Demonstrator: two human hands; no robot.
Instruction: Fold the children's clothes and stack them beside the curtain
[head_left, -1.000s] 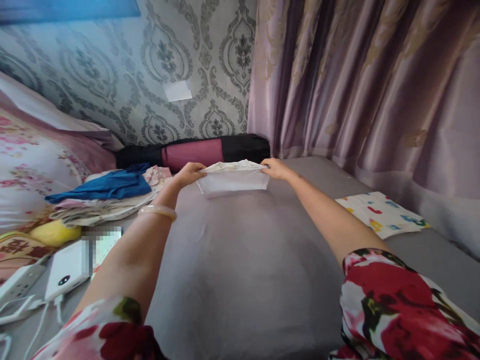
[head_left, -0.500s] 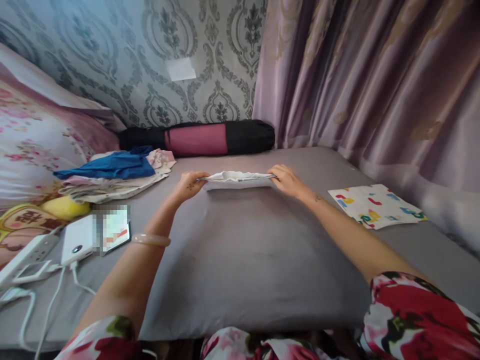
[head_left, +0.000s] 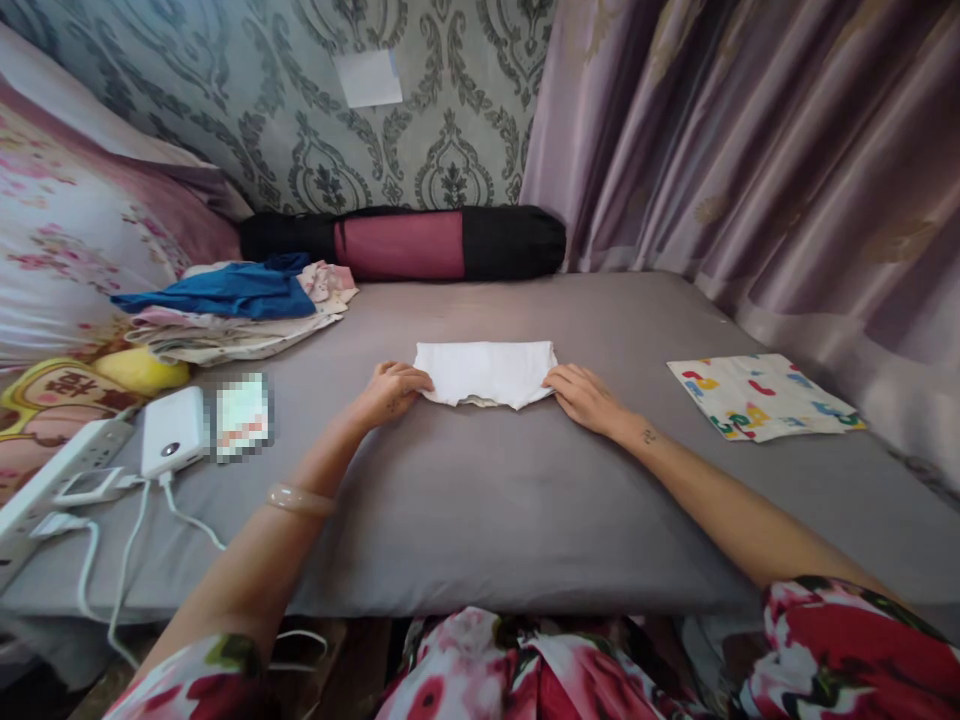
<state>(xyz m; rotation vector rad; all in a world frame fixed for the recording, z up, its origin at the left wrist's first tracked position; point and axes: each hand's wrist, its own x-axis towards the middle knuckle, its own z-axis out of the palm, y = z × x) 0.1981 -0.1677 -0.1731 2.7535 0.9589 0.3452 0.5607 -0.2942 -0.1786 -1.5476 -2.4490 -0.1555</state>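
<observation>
A small white folded cloth [head_left: 486, 371] lies flat on the grey bed sheet [head_left: 480, 500] in the middle of the view. My left hand [head_left: 391, 390] pinches its near left corner, fingers curled. My right hand [head_left: 583, 394] rests at its near right corner with the fingertips pressed on the edge. A pale bangle sits on my left wrist. Both arms reach forward from flowered red sleeves.
A pile of clothes [head_left: 232, 310] topped by a blue garment lies at the left. A folded cloth with coloured shapes [head_left: 761, 396] lies at the right. A black and maroon roll [head_left: 405, 243] lies against the wall. A power bank [head_left: 174, 444], cables and a power strip are at the left edge. Curtains hang at the right.
Both hands lowered the white cloth from the air onto the sheet and drew it nearer. It now lies flat.
</observation>
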